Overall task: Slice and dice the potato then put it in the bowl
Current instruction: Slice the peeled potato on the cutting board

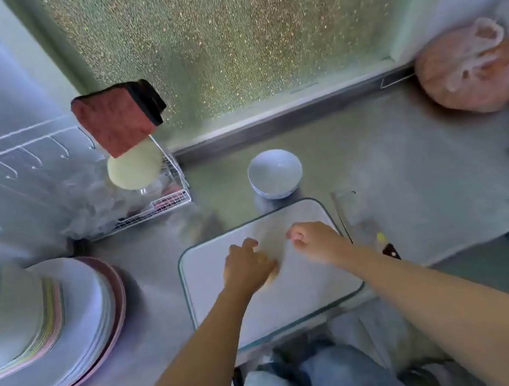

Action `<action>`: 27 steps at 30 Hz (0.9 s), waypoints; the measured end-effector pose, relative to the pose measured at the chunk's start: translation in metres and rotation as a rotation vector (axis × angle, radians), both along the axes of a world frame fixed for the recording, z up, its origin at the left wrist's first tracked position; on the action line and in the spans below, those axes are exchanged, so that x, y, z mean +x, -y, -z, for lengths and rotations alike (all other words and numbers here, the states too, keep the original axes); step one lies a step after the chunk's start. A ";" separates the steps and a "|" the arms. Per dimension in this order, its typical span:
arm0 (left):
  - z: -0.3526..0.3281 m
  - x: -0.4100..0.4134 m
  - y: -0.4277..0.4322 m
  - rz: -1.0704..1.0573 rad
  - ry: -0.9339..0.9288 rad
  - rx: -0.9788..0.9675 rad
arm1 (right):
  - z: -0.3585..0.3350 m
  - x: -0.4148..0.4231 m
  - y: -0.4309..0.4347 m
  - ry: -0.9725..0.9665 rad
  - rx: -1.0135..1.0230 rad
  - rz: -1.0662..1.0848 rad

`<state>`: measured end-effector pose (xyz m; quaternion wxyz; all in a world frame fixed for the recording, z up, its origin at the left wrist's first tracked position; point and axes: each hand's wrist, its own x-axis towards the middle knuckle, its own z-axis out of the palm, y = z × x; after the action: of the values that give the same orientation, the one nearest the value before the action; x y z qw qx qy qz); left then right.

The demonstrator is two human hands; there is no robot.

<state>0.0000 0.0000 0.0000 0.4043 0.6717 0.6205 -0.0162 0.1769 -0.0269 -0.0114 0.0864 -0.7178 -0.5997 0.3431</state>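
A brushed steel tabletop (412, 171) runs under a frosted, speckled window (237, 42), with pale walls closing in on both sides. A white cutting board (218, 301) with a dark rim lies at the near edge, and a pale bowl (275, 172) stands upright just beyond its far edge. A knife (391, 251) lies on the tabletop just beside the board's right edge, its dark handle nearest the person. To the left are a tall stack of plates (65, 321) and a wire rack (160, 206) with a reddish sponge (117, 118) propped above it; a tied plastic bag (469, 69) of something orange sits in the far right corner. Both hands are over the board, near each other but apart. The left hand (247, 264) lies on the potato (274, 276), a blurred yellowish shape on the board, fingers bent around it. The right hand (314, 240) hovers just beside it with fingers curled in; whether it pinches anything is lost in the blur.
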 end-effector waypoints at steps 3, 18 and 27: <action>0.013 0.002 0.012 0.004 -0.069 0.047 | 0.017 -0.005 0.011 0.008 -0.073 -0.132; 0.013 0.042 0.019 -0.131 0.126 0.066 | 0.012 0.104 0.052 0.382 -0.412 0.483; 0.014 0.048 0.019 -0.110 0.058 0.037 | 0.009 0.119 0.068 0.148 -0.202 0.276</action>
<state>0.0475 -0.0185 -0.0145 0.4099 0.6443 0.6446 0.0369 0.2959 -0.0951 -0.0203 0.0158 -0.8214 -0.4629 0.3329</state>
